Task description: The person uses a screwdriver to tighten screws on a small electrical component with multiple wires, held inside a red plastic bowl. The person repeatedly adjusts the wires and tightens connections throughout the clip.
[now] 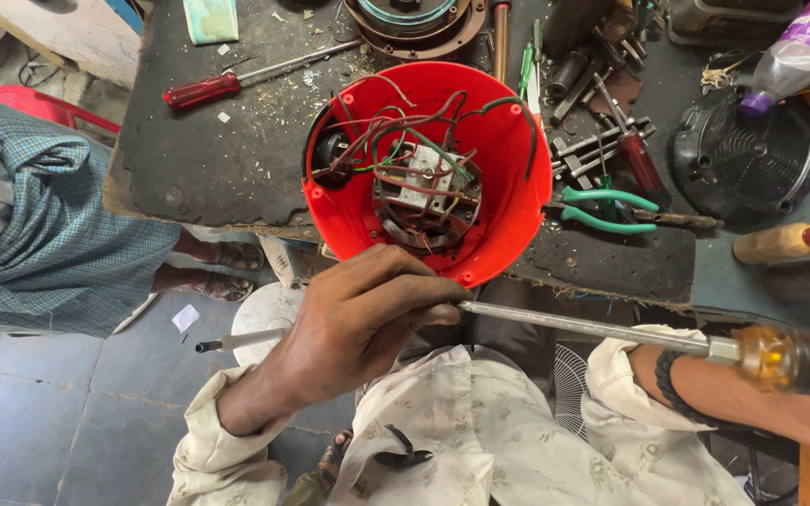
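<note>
The left hand (358,319) is positioned at the near edge of the tabletop (208,159), with its fingers (424,286) closed around the metal shaft of a long screwdriver (592,328). The shaft runs horizontally below the tabletop edge. The right hand is mostly outside the view; only the wrist and forearm show near the amber and black handle (785,358), so whether its fingers are closed cannot be told.

The red housing (508,159) sits at the near edge of the tabletop, open side up, directly above the left hand. Inside it are a switch block (427,187) and red, green and brown wires (396,131).

A red-handled screwdriver (201,91) lies to the left of the housing. Green-handled pliers (602,209) lie to its right.
</note>
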